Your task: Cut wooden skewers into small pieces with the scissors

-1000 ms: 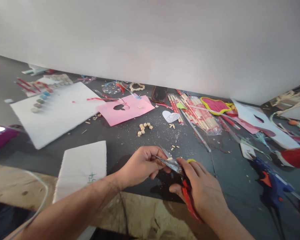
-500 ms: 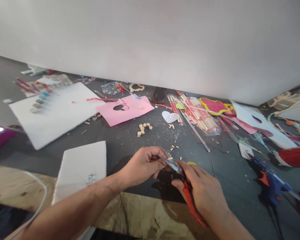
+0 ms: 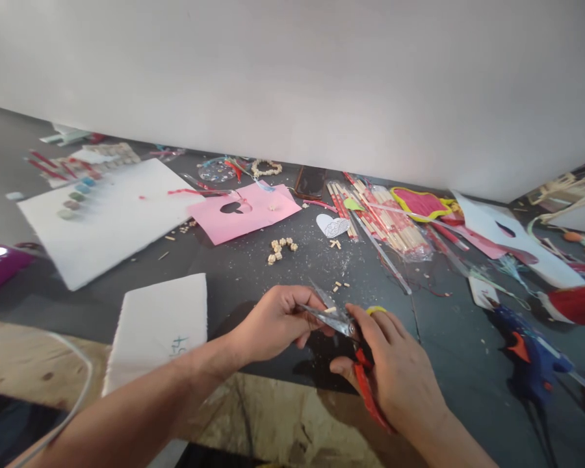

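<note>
My right hand (image 3: pixel 394 364) grips a pair of scissors (image 3: pixel 344 323) with a red and yellow handle. Their blades stand apart and point left, at the fingertips of my left hand (image 3: pixel 285 322). That hand is closed in a pinch; a short pale stick piece (image 3: pixel 330 310) shows between the blades just beyond its fingers, the rest hidden. On the dark table past the hands lie several cut stick bits (image 3: pixel 338 286) among fine crumbs. A curved row of small pale star-like pieces (image 3: pixel 281 248) is farther off, left of a white paper heart (image 3: pixel 332 225).
Bundled sticks in plastic (image 3: pixel 394 227) and a phone (image 3: pixel 310 182) lie by the wall. Pink paper (image 3: pixel 263 221) and a white board (image 3: pixel 127 227) are at left. A white sheet (image 3: pixel 168 312) lies near my left forearm, a blue glue gun (image 3: pixel 529 344) at right.
The scissor blades have opened wider around the pale piece, and my right thumb has moved slightly left. My left hand stays almost in place.
</note>
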### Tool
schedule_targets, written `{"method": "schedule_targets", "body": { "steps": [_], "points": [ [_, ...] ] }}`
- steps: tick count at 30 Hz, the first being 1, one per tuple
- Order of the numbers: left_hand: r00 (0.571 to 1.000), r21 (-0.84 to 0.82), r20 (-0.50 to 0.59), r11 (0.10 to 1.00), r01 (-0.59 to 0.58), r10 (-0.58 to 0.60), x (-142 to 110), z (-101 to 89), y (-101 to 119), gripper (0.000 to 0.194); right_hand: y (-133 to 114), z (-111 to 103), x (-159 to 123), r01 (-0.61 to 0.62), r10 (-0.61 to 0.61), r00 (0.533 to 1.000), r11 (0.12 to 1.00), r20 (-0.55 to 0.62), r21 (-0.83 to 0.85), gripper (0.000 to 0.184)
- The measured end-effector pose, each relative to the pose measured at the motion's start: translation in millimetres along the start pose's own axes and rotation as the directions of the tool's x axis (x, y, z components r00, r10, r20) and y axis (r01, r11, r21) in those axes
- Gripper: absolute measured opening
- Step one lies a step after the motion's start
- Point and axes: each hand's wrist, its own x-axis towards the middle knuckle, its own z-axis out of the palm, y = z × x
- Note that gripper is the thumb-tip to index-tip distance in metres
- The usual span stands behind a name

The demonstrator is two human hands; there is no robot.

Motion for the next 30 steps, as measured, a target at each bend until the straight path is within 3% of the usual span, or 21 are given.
{"method": "schedule_targets", "body": {
  "steps": [8, 15, 20, 30],
  "points": [
    [0.999, -0.085, 0.039, 0.996, 0.035, -0.032, 0.7, 1.7, -3.6, 0.008, -0.3, 2.4, -3.3, 0.053, -0.056, 0.996, 0.998, -0.069, -0.044, 0.050],
    [0.999, -0.046, 0.021, 0.998, 0.031, -0.030, 0.4, 5.1, -0.7, 0.014, -1.1, 1.0, -2.3, 0.017, -0.021, 0.996, 0.999, -0.083, -0.044, 0.042],
    [0.997, -0.057, -0.077, 0.998, -0.009, 0.004, 1.4, 5.6, 0.4, 0.008, -0.5, 1.2, -1.7, -0.004, 0.002, 0.999, 0.999, -0.037, -0.049, 0.048],
    [1.000, -0.033, -0.018, 0.999, 0.000, -0.001, -1.3, -0.5, -1.1, 0.008, -2.0, -1.6, -0.1, 0.007, -0.007, 1.000, 0.999, 0.008, -0.032, 0.067]
  ]
}}
